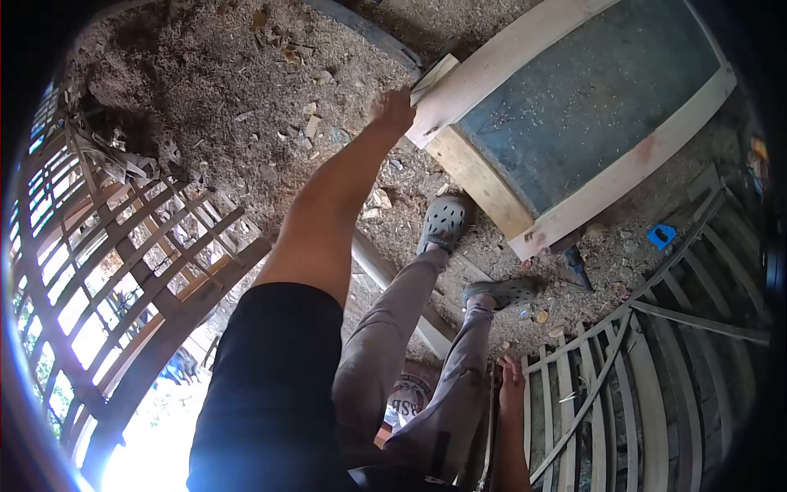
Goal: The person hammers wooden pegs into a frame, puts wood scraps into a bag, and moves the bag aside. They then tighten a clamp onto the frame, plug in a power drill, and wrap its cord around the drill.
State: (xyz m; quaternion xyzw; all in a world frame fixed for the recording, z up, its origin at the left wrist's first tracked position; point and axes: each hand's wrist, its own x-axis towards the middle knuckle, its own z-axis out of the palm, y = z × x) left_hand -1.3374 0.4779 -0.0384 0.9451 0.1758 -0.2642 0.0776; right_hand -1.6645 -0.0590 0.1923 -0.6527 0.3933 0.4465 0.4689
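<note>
My left hand (392, 112) is closed at the near left corner of a wooden frame (484, 78), right against its end. What its fingers grip there is hidden from me. A short wood piece (436, 75) sticks out just beyond that hand. The frame lies on the ground around a dark panel (590, 98) sprinkled with sawdust. Low in the view, my right hand (511, 385) hangs beside a slatted fence (574, 394), its fingers loosely apart and holding nothing visible. A thin upright stick (492, 418) runs close to it.
Wood shavings and offcuts (313, 125) cover the ground. A dark power tool (577, 266) lies by the frame's near corner, with a blue object (661, 236) farther right. A pole (377, 262) lies near my clogs (447, 221). A bamboo lattice (123, 238) stands left.
</note>
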